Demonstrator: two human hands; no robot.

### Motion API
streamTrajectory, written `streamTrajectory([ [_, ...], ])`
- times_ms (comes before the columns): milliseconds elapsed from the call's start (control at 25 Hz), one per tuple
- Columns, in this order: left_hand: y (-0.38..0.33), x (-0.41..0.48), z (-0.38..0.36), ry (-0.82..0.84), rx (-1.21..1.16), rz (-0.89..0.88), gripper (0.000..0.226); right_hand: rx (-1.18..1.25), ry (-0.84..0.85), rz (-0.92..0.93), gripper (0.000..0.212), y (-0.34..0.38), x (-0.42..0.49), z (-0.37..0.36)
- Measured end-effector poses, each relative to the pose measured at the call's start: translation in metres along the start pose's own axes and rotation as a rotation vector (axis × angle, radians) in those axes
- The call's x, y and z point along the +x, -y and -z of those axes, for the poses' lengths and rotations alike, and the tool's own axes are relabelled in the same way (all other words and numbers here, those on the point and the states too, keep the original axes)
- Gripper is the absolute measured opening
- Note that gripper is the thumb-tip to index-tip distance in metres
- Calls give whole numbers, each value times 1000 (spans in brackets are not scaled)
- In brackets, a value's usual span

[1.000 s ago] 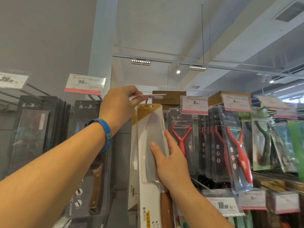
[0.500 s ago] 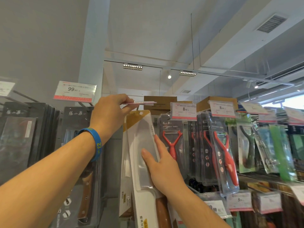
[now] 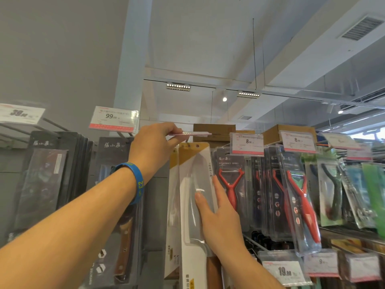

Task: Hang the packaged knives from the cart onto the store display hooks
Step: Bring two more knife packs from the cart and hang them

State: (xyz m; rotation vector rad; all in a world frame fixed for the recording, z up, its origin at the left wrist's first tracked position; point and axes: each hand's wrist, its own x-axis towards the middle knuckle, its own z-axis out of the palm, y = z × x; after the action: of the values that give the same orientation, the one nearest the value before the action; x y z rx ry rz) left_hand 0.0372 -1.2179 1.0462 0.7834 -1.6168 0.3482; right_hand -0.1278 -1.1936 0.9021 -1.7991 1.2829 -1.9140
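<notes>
Knife pack (image 3: 194,170) upright among hanging packs, blade up, handle down. Right hand (image 3: 220,217) pinching its right edge, thumb in front. Left hand (image 3: 154,147) fingers pinching tag (image 3: 195,133), lifted flat.

The left forearm (image 3: 73,226) and the right forearm (image 3: 253,268) are both bare. A blue rubber wristband (image 3: 134,180) circles the left wrist, just below the left hand (image 3: 154,147). The wristband is a smooth, flat loop. Its outer face carries the number 23 in yellow-green, and a green patch shows at its top edge. The right hand (image 3: 220,217), right of the wristband, is bare, with a short thumbnail.
</notes>
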Motion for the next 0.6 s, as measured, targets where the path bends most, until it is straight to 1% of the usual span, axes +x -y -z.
streamTrajectory([
  [120,-2,3,2,22,-6,17,24,30,-30,-19,66,-1,0,1],
  [320,-6,8,5,48,5,25,26,-79,68,12,65,4,0,-10],
  [400,-6,7,6,55,8,28,26,-11,49,14,65,5,1,-12],
  [480,-5,5,7,59,4,34,22,118,-19,-28,65,4,-1,-13],
  [520,-5,5,7,61,8,38,21,136,-26,-41,65,4,-3,-14],
  [600,-6,6,6,70,22,39,22,99,18,-49,67,3,-5,-16],
])
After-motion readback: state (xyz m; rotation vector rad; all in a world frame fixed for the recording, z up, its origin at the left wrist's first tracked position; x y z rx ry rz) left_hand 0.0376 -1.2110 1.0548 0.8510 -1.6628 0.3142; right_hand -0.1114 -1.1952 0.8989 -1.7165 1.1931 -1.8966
